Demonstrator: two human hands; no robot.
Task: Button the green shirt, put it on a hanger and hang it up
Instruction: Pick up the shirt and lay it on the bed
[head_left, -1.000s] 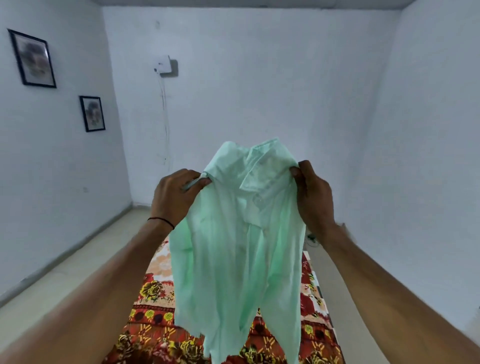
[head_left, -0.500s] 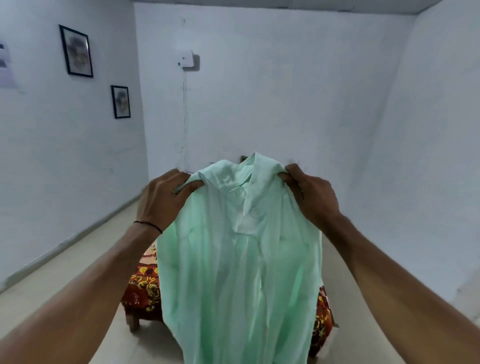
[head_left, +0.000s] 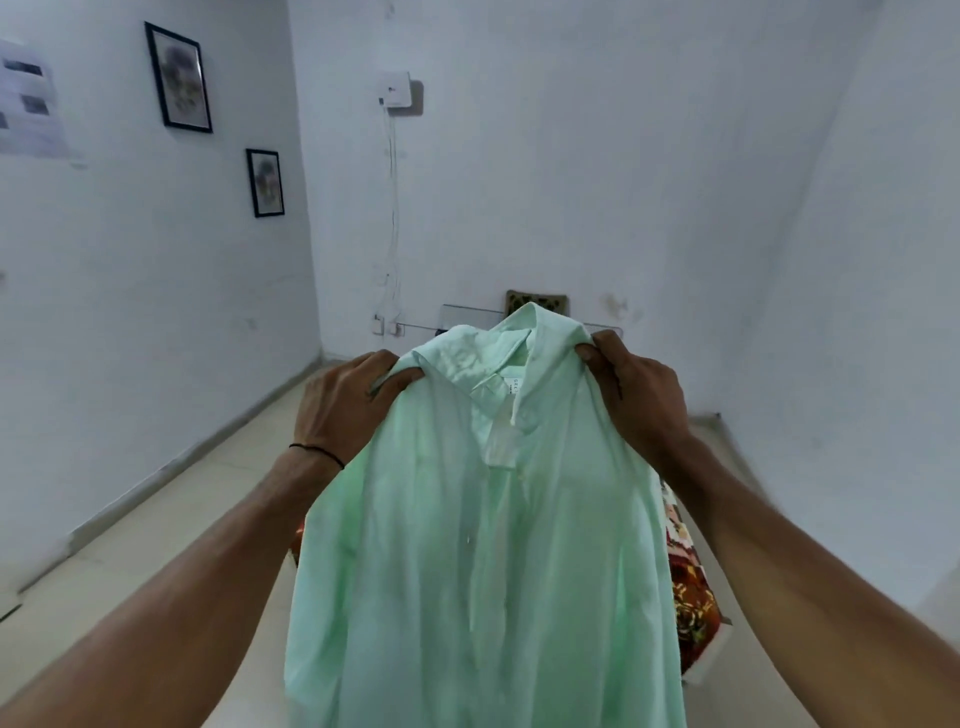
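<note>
The green shirt (head_left: 488, 530) hangs at centre frame, held up in the air; the left hand (head_left: 345, 410) and right hand (head_left: 641, 397) each have fingers pinching a shoulder. Collar up, hem down: its long axis runs vertical, front facing the camera. A slackened pinch could drop one shoulder (the cloth looks slippery) onto the patterned bed (head_left: 691, 597) at lower right.

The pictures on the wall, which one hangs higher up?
The bigger black-framed picture, farther left on the wall, hangs higher. The smaller framed picture sits lower, nearer the room's corner.
</note>
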